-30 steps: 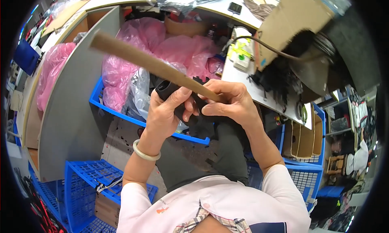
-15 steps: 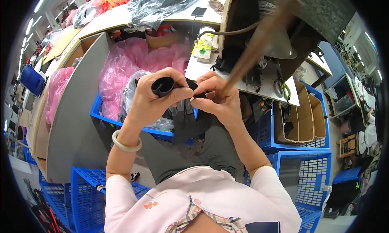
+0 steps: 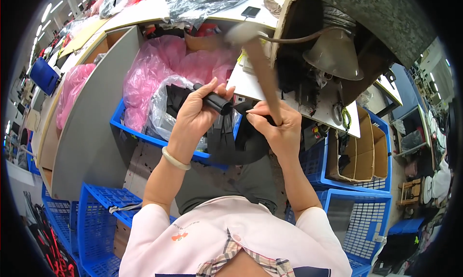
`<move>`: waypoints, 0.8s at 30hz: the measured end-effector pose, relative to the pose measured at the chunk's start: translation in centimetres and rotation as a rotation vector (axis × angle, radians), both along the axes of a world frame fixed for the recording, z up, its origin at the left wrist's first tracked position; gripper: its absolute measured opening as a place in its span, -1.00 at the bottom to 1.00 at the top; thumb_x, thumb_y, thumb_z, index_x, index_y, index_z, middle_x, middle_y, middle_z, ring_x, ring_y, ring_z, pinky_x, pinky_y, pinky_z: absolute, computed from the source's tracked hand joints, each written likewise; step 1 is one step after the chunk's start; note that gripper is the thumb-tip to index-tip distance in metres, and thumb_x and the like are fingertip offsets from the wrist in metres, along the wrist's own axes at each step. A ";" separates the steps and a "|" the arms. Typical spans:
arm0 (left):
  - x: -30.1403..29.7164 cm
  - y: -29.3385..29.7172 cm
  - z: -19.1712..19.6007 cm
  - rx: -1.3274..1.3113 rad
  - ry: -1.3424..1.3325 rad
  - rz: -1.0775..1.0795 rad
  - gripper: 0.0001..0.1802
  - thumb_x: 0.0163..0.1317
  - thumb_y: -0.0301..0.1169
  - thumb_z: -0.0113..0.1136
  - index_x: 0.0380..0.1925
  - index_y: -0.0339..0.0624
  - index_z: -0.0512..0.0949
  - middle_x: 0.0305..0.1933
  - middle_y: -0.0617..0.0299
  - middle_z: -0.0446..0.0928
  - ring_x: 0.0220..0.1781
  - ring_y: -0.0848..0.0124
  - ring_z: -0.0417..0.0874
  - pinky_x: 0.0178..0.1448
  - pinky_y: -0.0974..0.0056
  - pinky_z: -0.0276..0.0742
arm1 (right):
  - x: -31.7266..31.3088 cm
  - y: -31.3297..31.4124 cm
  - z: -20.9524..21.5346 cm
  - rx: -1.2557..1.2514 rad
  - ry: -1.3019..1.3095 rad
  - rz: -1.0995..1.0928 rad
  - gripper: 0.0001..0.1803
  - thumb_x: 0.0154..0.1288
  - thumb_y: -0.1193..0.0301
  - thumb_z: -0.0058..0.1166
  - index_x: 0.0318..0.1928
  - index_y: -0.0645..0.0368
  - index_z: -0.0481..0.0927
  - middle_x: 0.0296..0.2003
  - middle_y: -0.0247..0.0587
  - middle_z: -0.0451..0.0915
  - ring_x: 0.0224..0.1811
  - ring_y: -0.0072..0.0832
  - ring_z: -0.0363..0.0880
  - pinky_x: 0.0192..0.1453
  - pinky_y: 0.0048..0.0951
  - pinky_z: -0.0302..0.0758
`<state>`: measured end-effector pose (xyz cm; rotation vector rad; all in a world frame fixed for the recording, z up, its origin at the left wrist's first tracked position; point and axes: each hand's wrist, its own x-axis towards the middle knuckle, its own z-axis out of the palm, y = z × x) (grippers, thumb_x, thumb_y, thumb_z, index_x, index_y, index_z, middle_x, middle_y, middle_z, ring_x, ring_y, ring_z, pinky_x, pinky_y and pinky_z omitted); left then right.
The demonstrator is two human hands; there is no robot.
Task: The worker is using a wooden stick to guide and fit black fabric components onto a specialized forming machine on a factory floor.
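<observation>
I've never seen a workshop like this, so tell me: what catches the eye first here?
In the middle, the left hand grips a black tube with black fabric hanging from it, while the right hand holds a blurred wooden-handled hammer upright. Behind them, to the left, pink plastic bags bulge out of a blue crate.

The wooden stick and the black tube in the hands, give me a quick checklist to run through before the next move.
1. Left hand has a full grip on the black tube: ok.
2. Right hand grips the wooden stick near its lower end: ok.
3. Stick steady: not ok, it is motion-blurred.
4. Stick tip lined up with the tube opening: cannot tell, the opening is hidden.
5. Black fabric hanging below the hands free of snags: cannot tell.
6. Blue crate within reach: ok.
</observation>
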<state>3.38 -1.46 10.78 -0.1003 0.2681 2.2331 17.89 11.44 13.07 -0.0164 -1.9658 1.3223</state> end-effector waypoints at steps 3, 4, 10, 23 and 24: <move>-0.5 0.0 -1.1 -0.059 -0.134 0.049 -0.81 0.35 -0.56 -0.11 -0.14 -0.53 0.30 -0.27 -0.03 0.43 -0.18 0.25 0.60 0.20 0.04 0.56 | -0.3 -0.6 0.1 0.143 0.014 -0.040 -0.86 -0.13 0.62 0.23 -0.44 0.25 0.66 -0.49 -0.27 0.57 -0.57 -0.56 0.50 -0.46 -0.55 0.40; 0.5 0.1 0.1 -0.134 -0.088 0.039 -0.82 0.36 -0.57 -0.13 -0.14 -0.53 0.30 -0.27 -0.03 0.43 -0.19 0.25 0.60 0.20 0.05 0.55 | -0.4 -0.7 -0.1 0.169 0.040 -0.051 -0.83 -0.16 0.63 0.25 -0.43 0.24 0.65 -0.49 -0.27 0.55 -0.60 -0.51 0.50 -0.49 -0.54 0.40; 0.1 0.0 -1.4 -0.070 0.014 0.190 -0.97 0.34 -0.55 -0.08 -0.27 -0.27 0.35 -0.34 0.07 0.46 -0.38 0.29 0.57 0.12 0.10 0.53 | -1.5 -2.0 -0.8 0.389 0.019 -0.147 -0.86 -0.10 0.66 0.25 -0.44 0.26 0.63 -0.47 -0.28 0.56 -0.56 -0.54 0.51 -0.50 -0.59 0.39; 1.0 0.0 -2.1 0.152 0.337 0.302 -0.85 0.29 -0.39 0.13 -0.22 -0.18 0.42 -0.55 0.36 0.27 -0.60 0.60 0.20 -0.45 0.45 0.25 | -3.2 -3.6 -2.0 0.493 0.035 -0.024 -0.88 -0.11 0.63 0.23 -0.45 0.29 0.60 -0.47 -0.23 0.56 -0.57 -0.43 0.54 -0.48 -0.53 0.45; 1.0 0.0 -2.2 0.139 0.327 0.302 -0.86 0.31 -0.38 0.11 -0.22 -0.18 0.42 -0.54 0.36 0.28 -0.60 0.59 0.20 -0.46 0.45 0.25 | -3.4 -3.6 -2.2 0.359 -0.016 0.039 -0.86 -0.10 0.62 0.24 -0.42 0.30 0.61 -0.48 -0.22 0.56 -0.56 -0.46 0.53 -0.47 -0.55 0.44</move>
